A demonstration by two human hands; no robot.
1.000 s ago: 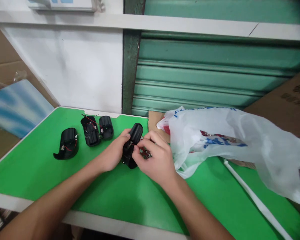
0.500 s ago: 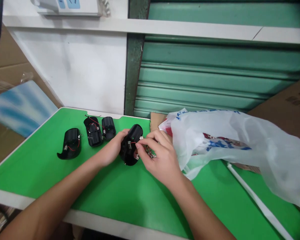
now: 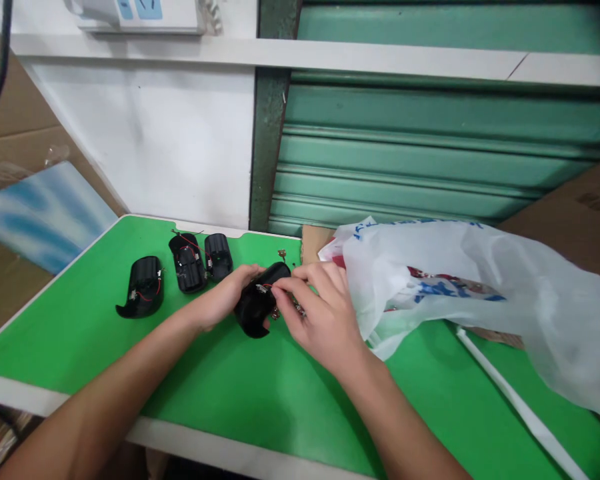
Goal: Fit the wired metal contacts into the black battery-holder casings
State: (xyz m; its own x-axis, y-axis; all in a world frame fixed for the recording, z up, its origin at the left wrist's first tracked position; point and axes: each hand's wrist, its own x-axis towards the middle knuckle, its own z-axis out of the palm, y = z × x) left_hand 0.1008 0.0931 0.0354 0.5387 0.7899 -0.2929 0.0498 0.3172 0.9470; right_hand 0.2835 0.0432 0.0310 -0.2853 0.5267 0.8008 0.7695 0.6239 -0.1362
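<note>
My left hand (image 3: 226, 297) is closed around a black curved plastic housing (image 3: 254, 308), held tilted just above the green tabletop. A short red wire (image 3: 266, 286) runs from a small metal contact inside the housing towards my right fingertips. Thumb and forefinger of my right hand (image 3: 320, 303) are pinched together at that wire, at the housing's right edge. Small metal pieces (image 3: 282, 254) lie on the table behind the housing, and others are partly hidden by my right fingers. Further left rest similar black housings (image 3: 143, 287) with red wires.
A white plastic bag (image 3: 380, 267) with blue print covers the right of the green table (image 3: 205, 380). In front of it lies a long white strip (image 3: 520, 407). A green shutter (image 3: 405, 147) and a white wall panel (image 3: 180, 133) stand behind. Cardboard (image 3: 575, 200) leans at right.
My left hand has tilted the housing, bringing its outer curved side more into view. My right hand stays at its edge, pinching. The small metal pieces behind it now show more.
</note>
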